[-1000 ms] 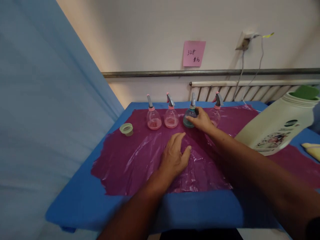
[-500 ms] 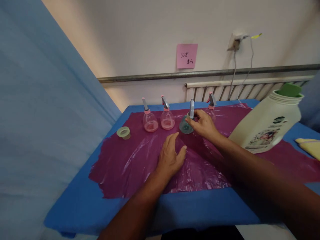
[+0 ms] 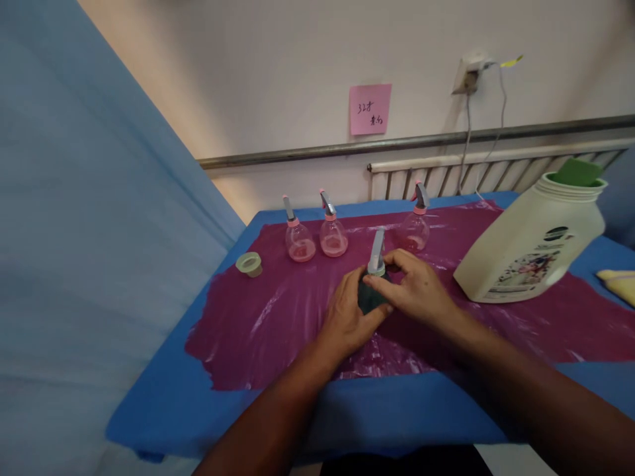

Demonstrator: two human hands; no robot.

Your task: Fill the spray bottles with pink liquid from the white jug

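Both of my hands are around a small spray bottle (image 3: 370, 299) with a grey trigger head and dark greenish liquid. My left hand (image 3: 350, 314) wraps its body from the left. My right hand (image 3: 414, 287) grips the neck just under the trigger head from the right. Behind stand more spray bottles with pink collars: one at the left (image 3: 300, 241), another beside it (image 3: 333, 235), each with pink liquid, and a third (image 3: 415, 228) to the right with a little reddish liquid.
A large cream jug (image 3: 540, 244) with a green piece in its mouth stands at right. At left lies a pale green cap (image 3: 249, 263). Purple plastic sheeting (image 3: 282, 324) covers the blue table (image 3: 163, 396). A yellow cloth (image 3: 618, 284) lies far right; a blue curtain (image 3: 99, 231) hangs left.
My right hand has brought the greenish spray bottle nearer to me. My left hand, open before, has closed around its body. The right rear bottle is now uncovered.
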